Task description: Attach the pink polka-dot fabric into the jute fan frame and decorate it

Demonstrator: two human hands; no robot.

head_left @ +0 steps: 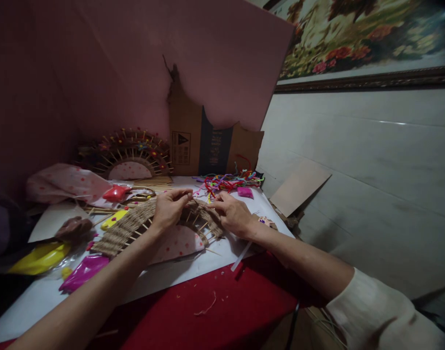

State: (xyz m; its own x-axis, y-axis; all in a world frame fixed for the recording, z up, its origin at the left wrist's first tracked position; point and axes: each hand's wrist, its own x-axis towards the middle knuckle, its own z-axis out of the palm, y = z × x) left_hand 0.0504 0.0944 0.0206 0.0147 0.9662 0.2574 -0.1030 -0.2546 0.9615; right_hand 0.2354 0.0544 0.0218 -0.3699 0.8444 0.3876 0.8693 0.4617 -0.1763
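A half-round fan of sticks woven with brown twine (129, 226) lies on the white sheet (153, 279), with a pink dotted cloth panel (180, 241) along its straight side. Above the fan's curved edge, my left hand (170, 210) is closed in a pinch; whatever sits between its fingertips is too small to name. On the fan's right part, my right hand (232, 214) has thumb and index finger drawn together by the rim. I cannot make out what those fingers grip. Bare stick ends show between the twine and the cloth.
Behind stands a finished-looking fan with coloured flowers (140, 150), near a torn cardboard piece (186, 141). Coloured fuzzy stems (226, 183) are heaped at the back. Packs of yellow clay (42, 257) and magenta clay (84, 272) lie left. A red cloth (208, 316) covers the near edge.
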